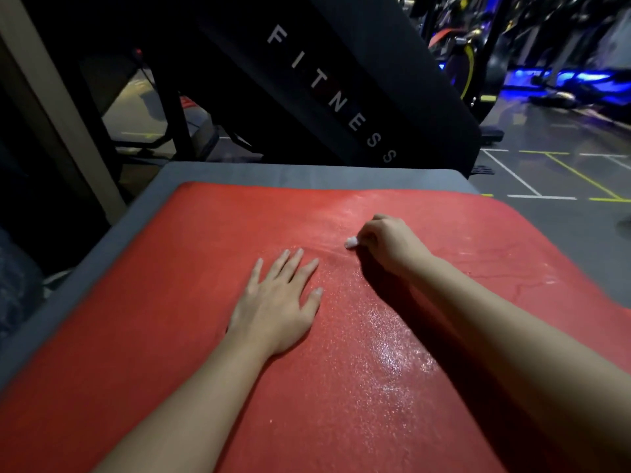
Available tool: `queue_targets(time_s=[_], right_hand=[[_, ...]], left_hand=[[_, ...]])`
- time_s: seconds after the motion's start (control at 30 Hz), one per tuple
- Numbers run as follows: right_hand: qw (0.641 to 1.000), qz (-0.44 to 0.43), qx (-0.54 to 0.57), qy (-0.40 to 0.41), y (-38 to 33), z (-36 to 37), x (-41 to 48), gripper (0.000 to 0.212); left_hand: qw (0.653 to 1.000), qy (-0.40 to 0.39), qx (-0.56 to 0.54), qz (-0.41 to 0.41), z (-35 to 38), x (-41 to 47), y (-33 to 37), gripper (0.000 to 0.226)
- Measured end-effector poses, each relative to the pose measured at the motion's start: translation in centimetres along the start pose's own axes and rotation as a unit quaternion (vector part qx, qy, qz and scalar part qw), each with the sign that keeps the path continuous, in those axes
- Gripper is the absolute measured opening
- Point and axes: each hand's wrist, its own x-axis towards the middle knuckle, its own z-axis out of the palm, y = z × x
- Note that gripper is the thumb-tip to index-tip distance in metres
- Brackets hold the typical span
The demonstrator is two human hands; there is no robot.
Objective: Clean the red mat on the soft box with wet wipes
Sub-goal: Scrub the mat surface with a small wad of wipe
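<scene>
A red mat [177,302] covers the top of a grey soft box [102,240]. My left hand [278,302] lies flat on the mat near its middle, fingers spread and straight. Further out and to the right, my right hand [386,242] grips a small balled white wet wipe [351,242] and presses it onto the mat. Only a tip of the wipe shows beyond the fingers. A glistening wet streak runs down the mat between my two forearms.
A black slanted panel [341,90] lettered FITNESS rises just behind the box. Exercise bikes [478,63] with blue lights stand at the far right on a grey floor with white and yellow lines. A beige post [51,107] stands at the left.
</scene>
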Motion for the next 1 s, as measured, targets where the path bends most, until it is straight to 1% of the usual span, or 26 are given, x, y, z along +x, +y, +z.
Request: queue_targets(time_s=[0.07,0.13,0.2,0.27,0.4,0.47,0.53,0.63,0.7,0.77,0.8,0.9,1.0], right_hand=[[0.999,-0.022,-0.016,-0.039,0.4,-0.5,-0.7,0.016],[0.998,-0.028,-0.022,-0.046,0.8,-0.5,-0.5,0.012],[0.999,-0.031,-0.016,-0.021,0.8,-0.1,0.7,0.007],[1.0,-0.02,-0.01,0.009,1.2,0.5,2.9,0.005],[0.996,0.06,0.012,0.067,2.4,1.6,6.2,0.007],[0.994,0.071,0.025,0.074,2.1,2.0,6.4,0.013],[0.997,0.064,0.0,0.039,1.8,1.7,5.9,0.025],[0.998,0.059,-0.023,-0.028,2.5,0.6,5.2,0.03],[0.999,0.038,-0.029,-0.025,2.7,0.5,5.0,0.023],[1.0,0.013,-0.025,-0.002,2.7,0.8,5.7,0.006],[1.0,0.011,-0.015,0.016,2.7,0.9,6.5,0.008],[0.996,0.062,0.01,0.055,3.4,1.7,9.9,0.009],[0.99,0.133,0.016,0.05,3.8,2.4,12.4,0.028]], left_hand=[[1.0,0.004,0.002,-0.002,0.1,0.1,-0.1,0.07],[1.0,0.009,0.002,-0.004,0.2,0.1,0.0,0.076],[1.0,0.01,0.006,-0.003,0.2,0.1,0.0,0.077],[1.0,0.004,0.006,-0.005,0.2,0.0,0.0,0.077],[1.0,-0.012,0.005,-0.006,-0.1,0.3,0.0,0.075],[1.0,-0.011,0.01,-0.007,-0.1,0.2,0.0,0.076],[1.0,-0.009,0.011,-0.006,0.0,0.1,0.0,0.076],[1.0,-0.003,0.008,-0.009,0.1,0.2,0.0,0.075],[1.0,-0.003,0.007,-0.009,0.1,0.2,0.0,0.074],[1.0,-0.003,0.008,-0.009,0.1,0.2,0.0,0.072],[1.0,-0.002,0.008,-0.009,0.2,0.2,0.0,0.072],[1.0,0.0,0.008,-0.01,0.3,0.1,-0.1,0.072],[1.0,0.005,0.008,-0.008,0.4,0.3,-0.2,0.073]])
